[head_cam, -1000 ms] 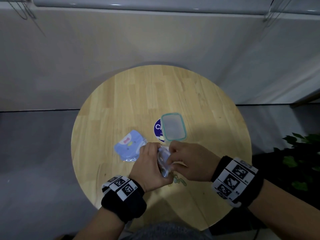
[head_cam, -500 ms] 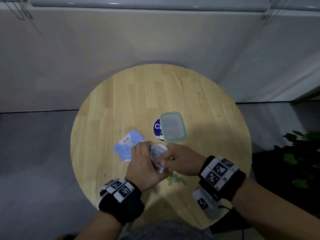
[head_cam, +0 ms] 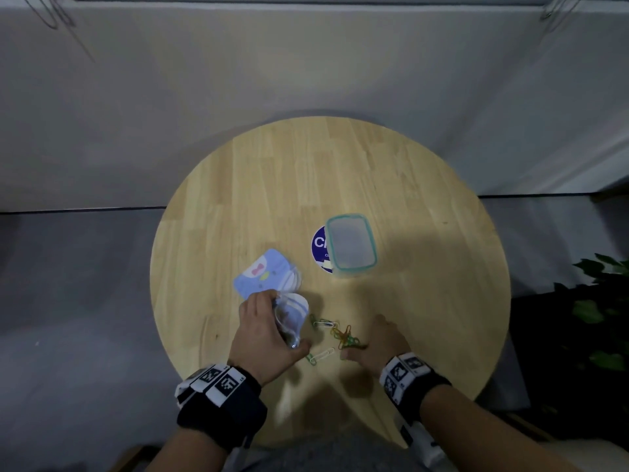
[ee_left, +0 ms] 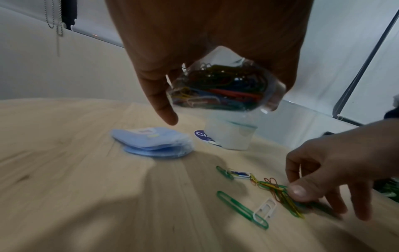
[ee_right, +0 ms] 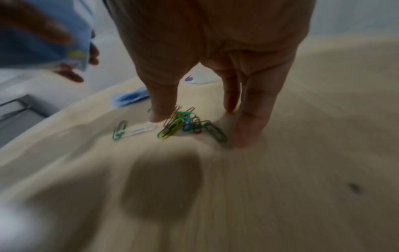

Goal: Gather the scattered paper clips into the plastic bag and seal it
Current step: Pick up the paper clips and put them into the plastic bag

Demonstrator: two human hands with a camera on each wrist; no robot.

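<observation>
Leaving the left hand (head_cam: 263, 335) gripping the plastic bag (head_cam: 289, 318), the right hand (head_cam: 381, 342) has dropped, open-fingered, onto paper clips (head_cam: 343, 335).

Feels like an office nook or lounge corner, can't swear which: round wooden table (head_cam: 340, 172), plain pale wall (head_cam: 306, 63) beyond the left hand (head_cam: 262, 332), blind bead chains (ee_left: 57, 42) up high, grey floor (head_cam: 68, 301), leafy plant (head_cam: 602, 301) off past the right hand (head_cam: 377, 342).
</observation>
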